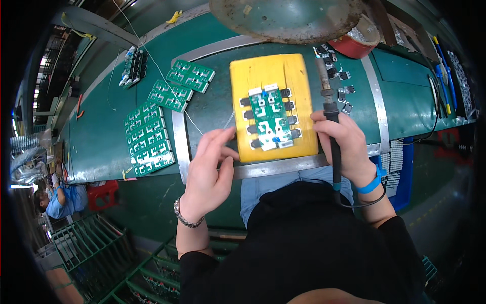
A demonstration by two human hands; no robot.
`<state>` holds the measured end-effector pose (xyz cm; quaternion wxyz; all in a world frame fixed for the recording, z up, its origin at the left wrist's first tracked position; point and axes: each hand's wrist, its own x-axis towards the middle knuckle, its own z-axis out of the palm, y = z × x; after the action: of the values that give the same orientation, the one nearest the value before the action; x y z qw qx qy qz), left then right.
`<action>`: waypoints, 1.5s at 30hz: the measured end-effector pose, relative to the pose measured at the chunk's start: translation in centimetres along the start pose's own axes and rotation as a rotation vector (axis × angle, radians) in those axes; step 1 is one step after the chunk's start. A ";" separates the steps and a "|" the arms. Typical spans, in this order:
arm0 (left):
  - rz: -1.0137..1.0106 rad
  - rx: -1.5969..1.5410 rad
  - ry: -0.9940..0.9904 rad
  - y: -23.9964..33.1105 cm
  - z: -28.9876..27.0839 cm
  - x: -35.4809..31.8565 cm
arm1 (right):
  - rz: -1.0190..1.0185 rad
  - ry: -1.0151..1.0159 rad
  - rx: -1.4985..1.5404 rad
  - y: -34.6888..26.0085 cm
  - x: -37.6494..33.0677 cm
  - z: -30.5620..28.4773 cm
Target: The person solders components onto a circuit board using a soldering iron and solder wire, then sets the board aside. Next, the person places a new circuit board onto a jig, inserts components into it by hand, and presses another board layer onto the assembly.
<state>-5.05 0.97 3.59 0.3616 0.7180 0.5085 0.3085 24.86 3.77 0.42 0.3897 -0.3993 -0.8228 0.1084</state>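
A yellow block (pixel 271 68) lies in front of me on the green bench. On it sits a green circuit board (pixel 270 117) with black transistors (pixel 247 115) along both sides. My right hand (pixel 347 144) is closed around a soldering iron (pixel 331 114), its tip pointing away from me, past the block's right edge. My left hand (pixel 208 169) is by the block's lower left edge, fingers curled. A thin solder wire (pixel 188 117) runs down from the far left into its fingers, and a short end shows beyond them.
More green circuit boards (pixel 147 139) lie to the left, with a stack of dark parts (pixel 134 67) farther back. Loose transistors (pixel 348 92) lie right of the iron, near a red round container (pixel 357 43). A large round metal hood (pixel 288 20) overhangs the far side.
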 end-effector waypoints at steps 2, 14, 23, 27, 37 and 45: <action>0.058 0.107 0.050 0.3 0.2 1.0 | 0.015 0.082 0.026 -0.6 -0.4 -0.8; 0.296 0.626 0.004 -2.7 0.6 13.0 | -0.013 -0.052 0.078 -2.3 -2.5 -0.6; 0.185 0.676 0.017 -2.4 -2.2 8.5 | -0.082 -0.011 -0.104 0.0 -1.5 -1.5; 0.050 0.603 0.059 -1.6 -2.7 4.8 | -0.011 -0.116 -0.183 0.8 -0.7 -2.3; 0.061 0.338 0.185 -2.1 -0.1 -1.2 | 0.146 0.102 0.266 -1.2 -1.7 -0.1; 0.007 0.430 0.280 -1.7 2.6 -2.2 | 0.053 0.134 0.172 1.2 -0.6 1.3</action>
<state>-4.45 -1.31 0.63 0.1257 0.7303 0.6050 0.2912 24.83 4.35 -1.39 0.4735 -0.3921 -0.7719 0.1619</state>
